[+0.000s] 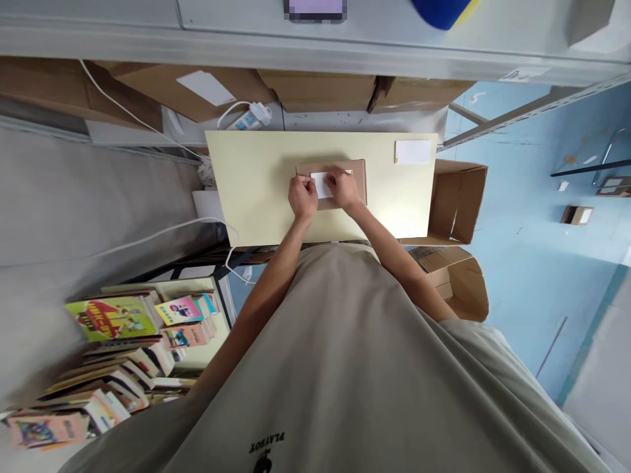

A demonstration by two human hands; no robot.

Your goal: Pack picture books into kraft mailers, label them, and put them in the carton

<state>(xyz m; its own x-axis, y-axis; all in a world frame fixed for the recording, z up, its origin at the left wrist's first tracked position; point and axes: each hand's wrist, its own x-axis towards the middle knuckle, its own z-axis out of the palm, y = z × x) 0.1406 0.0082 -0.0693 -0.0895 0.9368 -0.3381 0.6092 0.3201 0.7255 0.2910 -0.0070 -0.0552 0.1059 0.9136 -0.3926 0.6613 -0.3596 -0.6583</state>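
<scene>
A flat brown cardboard box [361, 184] lies on the pale yellow tabletop [256, 190] in front of me. On its upper face is a white label [321, 186], partly covered by my hands. My left hand [303, 196] is closed in a pinch at the label's left edge, over the left end of the box. Curled fingers of my right hand [344, 188] touch the label towards its right side; their undersides are hidden, so I cannot tell whether they hold anything. Another white label [413, 152] lies at the table's far right corner.
Behind the table is a shelf with large cartons [320, 90] and a power strip [249, 118]. Open cardboard boxes [458, 200] stand at the right. Stacked books [118, 318] are at the lower left. A white cable [162, 233] runs to the table's left edge.
</scene>
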